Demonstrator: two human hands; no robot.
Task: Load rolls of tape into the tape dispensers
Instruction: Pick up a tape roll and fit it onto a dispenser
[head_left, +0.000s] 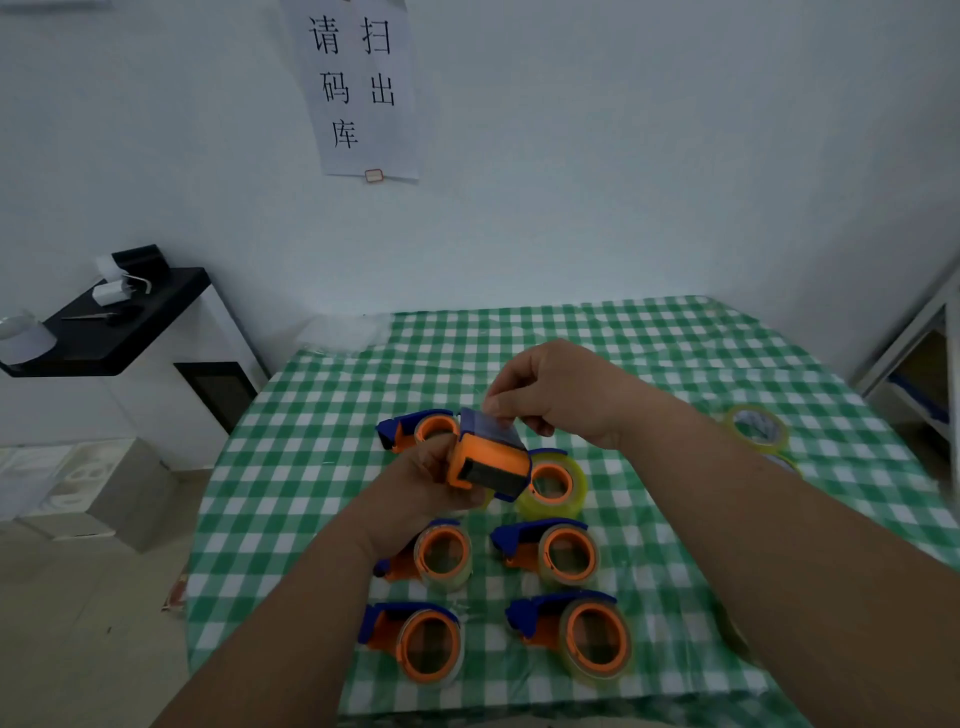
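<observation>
Above the middle of the counter (649, 332), which wears a green-and-white checked cloth, the left hand (431, 483) grips an orange and blue tape dispenser (488, 457) held up off the surface, fingers curled round its orange body. The right hand (550, 389) reaches over from the other side – its thumb and fingers pinch the clear tape end (498, 423) at the dispenser's blue top edge.

Just beside the held dispenser, on the cloth, sits a loaded dispenser with yellowish tape (553, 480). Behind the hands lies another dispenser (421, 428), partly hidden. Nearer the person four loaded dispensers stand in two rows: one at near left (415, 642), one at near right (579, 636), one at middle left (436, 556) and one at middle right (553, 551). Loose rolls of tape (756, 428) lie well apart to the right – just past the right forearm.

A paper sign (358, 88) with printed characters hangs on the wall, and a black shelf (119, 322) stands at the left
</observation>
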